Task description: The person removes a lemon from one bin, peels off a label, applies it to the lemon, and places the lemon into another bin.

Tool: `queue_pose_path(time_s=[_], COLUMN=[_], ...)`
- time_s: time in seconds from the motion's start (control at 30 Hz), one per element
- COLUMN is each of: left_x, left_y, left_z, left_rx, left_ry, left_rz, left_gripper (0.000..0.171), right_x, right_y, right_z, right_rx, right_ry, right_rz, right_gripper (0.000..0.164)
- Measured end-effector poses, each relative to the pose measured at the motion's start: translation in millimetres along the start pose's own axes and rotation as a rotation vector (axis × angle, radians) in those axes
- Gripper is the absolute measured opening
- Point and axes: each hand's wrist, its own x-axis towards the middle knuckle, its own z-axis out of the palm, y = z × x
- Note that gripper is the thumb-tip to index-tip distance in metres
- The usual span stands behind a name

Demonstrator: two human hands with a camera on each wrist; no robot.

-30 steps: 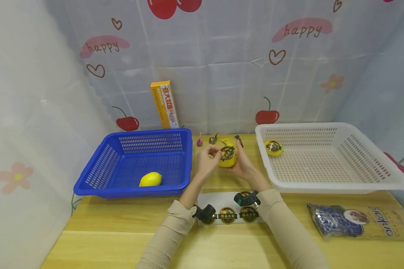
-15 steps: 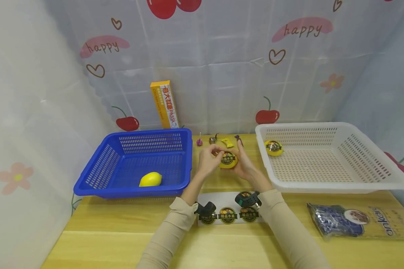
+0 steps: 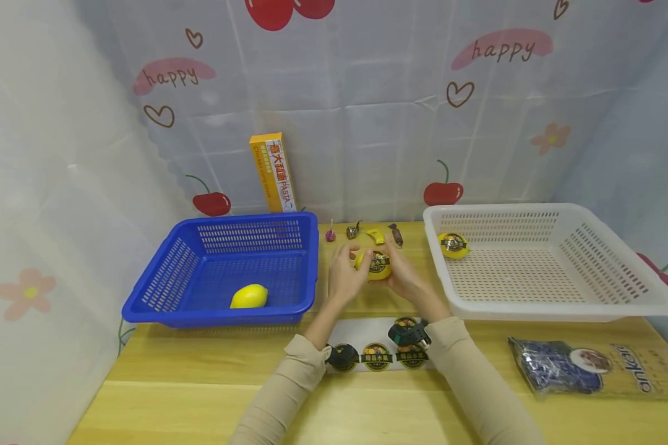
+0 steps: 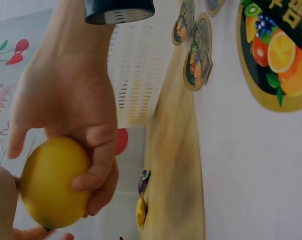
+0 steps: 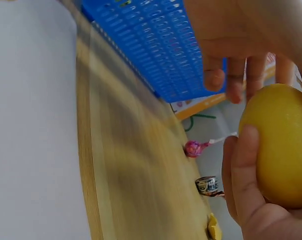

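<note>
My right hand (image 3: 403,272) holds a yellow lemon (image 3: 374,275) above the table, its fingers curled round the fruit, as the left wrist view also shows. A round black fruit sticker (image 3: 379,262) lies on the lemon's upper face in the head view. My left hand (image 3: 346,277) is at the lemon's left side, thumb against it. In the right wrist view that hand's fingers (image 5: 235,80) hang loosely apart from the lemon (image 5: 283,145). Below both wrists lies a white sheet of round stickers (image 3: 362,327), partly covered by the wrist cameras.
A blue basket (image 3: 312,272) with one plain lemon (image 3: 249,296) stands left. At right, a white basket (image 3: 440,281) contains a stickered lemon (image 3: 453,245). Several wrapped sweets (image 3: 375,235) line the back edge. A pasta box (image 3: 273,173) stands behind; a pasta bag (image 3: 601,369) lies front right.
The sticker, tilted in my left fingers a second ago, now lies against the lemon. My left fingers have loosened and spread, with the thumb on the fruit. My right hand keeps its hold.
</note>
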Motion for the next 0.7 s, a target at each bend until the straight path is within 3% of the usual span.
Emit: queue_pose_path(time_s=[0.13,0.3,0.4,0.57,0.7], left_x=[-1.4,-0.2,1.2,1.1,-0.2], left_y=[1.0,2.0,1.6,0.8,0.0], left_z=[4.3,8.2,9.9,11.7,13.1], left_rx=[0.131,0.116,0.053,-0.031,-0.046], left_ry=[-0.026,-0.004,0.010,0.037,0.073], left_rz=[-0.096,-0.055,-0.007,0.043,0.062], left_gripper=[0.059,0.060,0.054,0.045,0.040], right_x=[-1.4,-3.0,-3.0,-3.3,-2.9], right_y=[0.3,4.0,6.1,9.1,10.3], right_z=[7.3,14.6,17.1,18.2,19.2], right_rx=[-0.213,-0.427,-0.447,-0.498,-0.543], right_ry=[0.109,0.256,0.291,0.346,0.382], right_rz=[-0.075,-0.160,-0.198,-0.179,-0.190], right_gripper=[0.070,0.064,0.061,0.075,0.057])
